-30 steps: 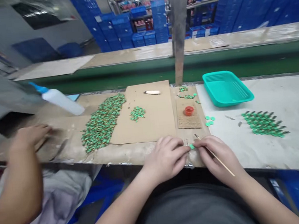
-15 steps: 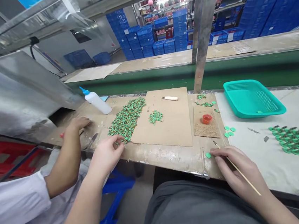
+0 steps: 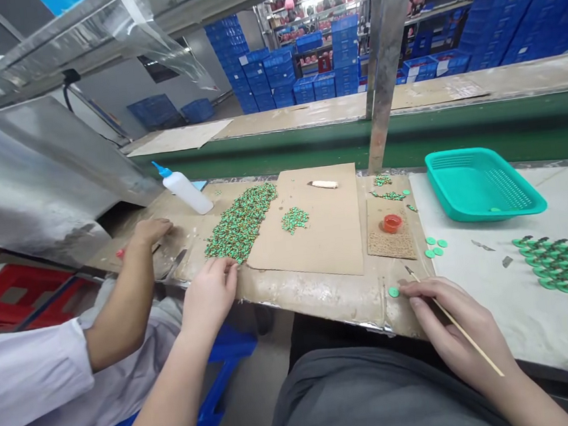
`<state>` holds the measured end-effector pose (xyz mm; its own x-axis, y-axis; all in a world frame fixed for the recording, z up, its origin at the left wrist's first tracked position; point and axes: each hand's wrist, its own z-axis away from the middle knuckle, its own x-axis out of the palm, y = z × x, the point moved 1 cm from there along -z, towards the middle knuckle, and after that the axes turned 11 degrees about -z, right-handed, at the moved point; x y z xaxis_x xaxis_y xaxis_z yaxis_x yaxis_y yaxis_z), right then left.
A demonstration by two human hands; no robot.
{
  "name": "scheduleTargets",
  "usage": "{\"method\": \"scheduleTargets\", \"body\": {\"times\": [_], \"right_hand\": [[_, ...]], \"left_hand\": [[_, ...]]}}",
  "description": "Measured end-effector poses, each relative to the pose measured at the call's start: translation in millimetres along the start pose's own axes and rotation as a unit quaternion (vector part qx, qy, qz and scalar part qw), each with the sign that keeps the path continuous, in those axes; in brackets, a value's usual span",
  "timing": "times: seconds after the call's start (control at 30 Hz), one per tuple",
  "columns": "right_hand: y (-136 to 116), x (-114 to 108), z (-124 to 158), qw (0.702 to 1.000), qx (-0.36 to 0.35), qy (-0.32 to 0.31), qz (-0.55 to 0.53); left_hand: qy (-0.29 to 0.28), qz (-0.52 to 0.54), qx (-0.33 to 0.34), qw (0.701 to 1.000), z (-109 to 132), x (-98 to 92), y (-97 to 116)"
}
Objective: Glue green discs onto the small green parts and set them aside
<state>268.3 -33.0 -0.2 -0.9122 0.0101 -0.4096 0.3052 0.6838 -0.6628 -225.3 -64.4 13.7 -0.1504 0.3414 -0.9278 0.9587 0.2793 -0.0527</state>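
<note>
My left hand [image 3: 211, 292] is at the near edge of a long pile of small green and orange pieces [image 3: 243, 222]. Its fingertips are pinched together, and whatever lies between them is hidden. Between the fingers of my right hand [image 3: 457, 313] rests a thin paintbrush [image 3: 463, 331] with a pale wooden handle and a dark tip. A green disc [image 3: 393, 291] lies flat on the table by that hand's fingertips. Beyond the hand, a small red cup [image 3: 392, 223] stands on a brown board [image 3: 392, 248]. Several more green discs [image 3: 438, 251] lie to its right.
A cardboard sheet [image 3: 325, 252] bears a smaller heap [image 3: 295, 219] and a white-handled knife [image 3: 323, 184]. Behind are a glue bottle [image 3: 187, 193], a metal post [image 3: 379, 110] and a teal basket [image 3: 489, 210]. Rows of disc-based pieces [image 3: 565, 266] stand right. A co-worker's arm [image 3: 128, 315] reaches in left.
My left hand has shifted slightly right along the pile's edge, and its fingers have drawn closer together. My right hand keeps the paintbrush in almost the same place.
</note>
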Motion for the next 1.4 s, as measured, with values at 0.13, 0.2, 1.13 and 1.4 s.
{"method": "scheduleTargets", "body": {"times": [0.13, 0.2, 1.13, 1.4], "right_hand": [[-0.2, 0.6, 0.6, 1.0, 0.01, 0.006, -0.004], [-0.1, 1.1, 0.8, 1.0, 0.016, 0.004, -0.006], [-62.4, 5.1, -28.2, 0.821, 0.372, 0.032, -0.432], [-55.7, 8.8, -17.6, 0.819, 0.393, 0.027, -0.417]], "left_hand": [[0.043, 0.008, 0.033, 0.999, 4.2, -8.4, 11.5], [0.056, 0.019, 0.054, 0.997, 0.0, -7.0, 18.6], [-0.043, 0.56, 0.194, 0.805, 40.5, -71.2, 238.4], [-0.073, 0.657, 0.104, 0.743, 49.9, -61.4, 257.8]]}}
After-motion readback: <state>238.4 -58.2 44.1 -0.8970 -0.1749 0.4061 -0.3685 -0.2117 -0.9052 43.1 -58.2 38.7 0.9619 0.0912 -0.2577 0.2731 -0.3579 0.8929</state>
